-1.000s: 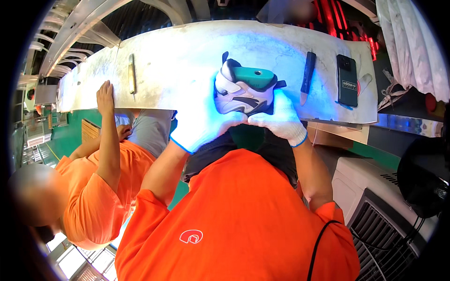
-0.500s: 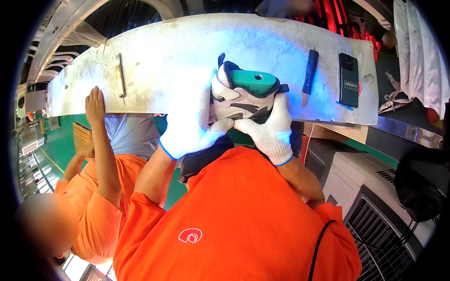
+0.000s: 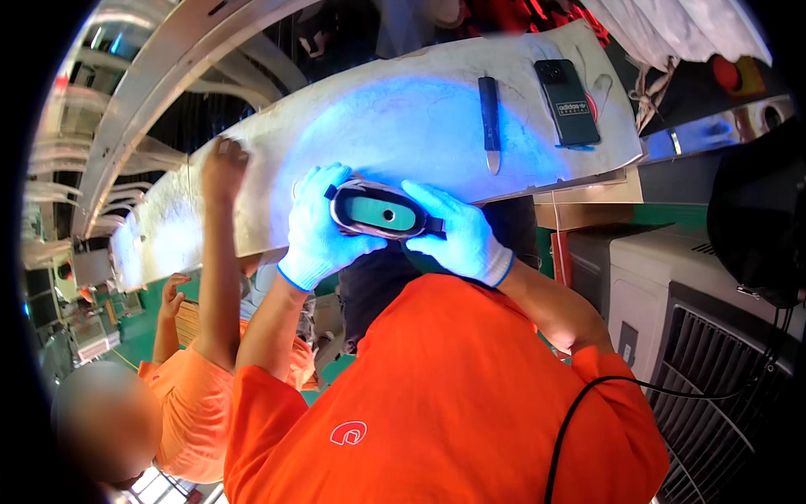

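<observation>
A sneaker (image 3: 411, 202) with dark collar edging is held between my two gloved hands at the table's near edge, its opening turned up toward me. Inside it sits a teal shoe last (image 3: 369, 212) with a round hole in its top. My left hand (image 3: 323, 235), in a white knit glove with a blue cuff, grips the left end. My right hand (image 3: 463, 239), gloved alike, is closed round the right end beside a dark pull tab. Blue light falls on both gloves. The shoe's sole and lower sides are hidden.
On the pale, stained table (image 3: 403, 126) lie a dark-handled knife (image 3: 489, 122) and a dark phone (image 3: 567, 105). To my left a co-worker's hand (image 3: 225, 172) reaches over the table. A grey machine with a black grille (image 3: 714, 386) stands at the lower right.
The shoe has tipped from a side view to show its opening and moved toward me. My view has shifted and turned. The co-worker's hand has lifted and looks curled now.
</observation>
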The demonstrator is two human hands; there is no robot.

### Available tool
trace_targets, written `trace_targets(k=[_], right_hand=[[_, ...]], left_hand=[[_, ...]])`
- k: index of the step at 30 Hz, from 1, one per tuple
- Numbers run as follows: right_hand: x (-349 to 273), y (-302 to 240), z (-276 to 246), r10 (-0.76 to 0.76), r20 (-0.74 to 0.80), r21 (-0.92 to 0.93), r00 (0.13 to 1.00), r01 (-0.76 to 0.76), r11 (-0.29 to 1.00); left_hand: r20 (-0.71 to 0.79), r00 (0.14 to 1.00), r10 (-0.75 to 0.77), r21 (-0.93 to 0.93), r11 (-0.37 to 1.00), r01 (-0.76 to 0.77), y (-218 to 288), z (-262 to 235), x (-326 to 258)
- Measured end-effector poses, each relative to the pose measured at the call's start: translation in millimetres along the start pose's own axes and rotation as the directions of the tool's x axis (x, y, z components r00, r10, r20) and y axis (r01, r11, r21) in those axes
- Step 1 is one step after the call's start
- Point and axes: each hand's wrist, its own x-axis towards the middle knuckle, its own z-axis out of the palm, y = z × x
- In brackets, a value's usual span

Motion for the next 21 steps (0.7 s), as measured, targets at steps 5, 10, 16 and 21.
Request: trace_targets(k=[5, 10, 16, 21], right_hand=[[-11.9, 6.5, -10.4, -0.126, -0.127, -0.449, 0.984, 0.056, 0.892], [-19.0, 12.8, 5.9, -0.147, -0.157, -0.392, 0.977, 0.075, 0.917], [23.0, 14.0, -25.6, -0.052, 0.157, -0.236, 0.986, 0.089, 0.968], [46.1, 18.1, -29.8, -0.083, 0.258, -0.225, 0.963, 0.143, 0.964]], left_hand=[[0.003, 0.998, -0.058, -0.126, 0.990, 0.058, -3.6, 7.7, 6.8], [-0.029, 1.000, 0.011, -0.194, 0.981, -0.017, -8.0, 13.7, 9.2], [-0.027, 1.000, 0.010, -0.159, 0.987, -0.014, -11.7, 19.0, 6.0], [-0.033, 0.999, 0.028, -0.145, 0.989, -0.033, -11.8, 20.2, 6.2]])
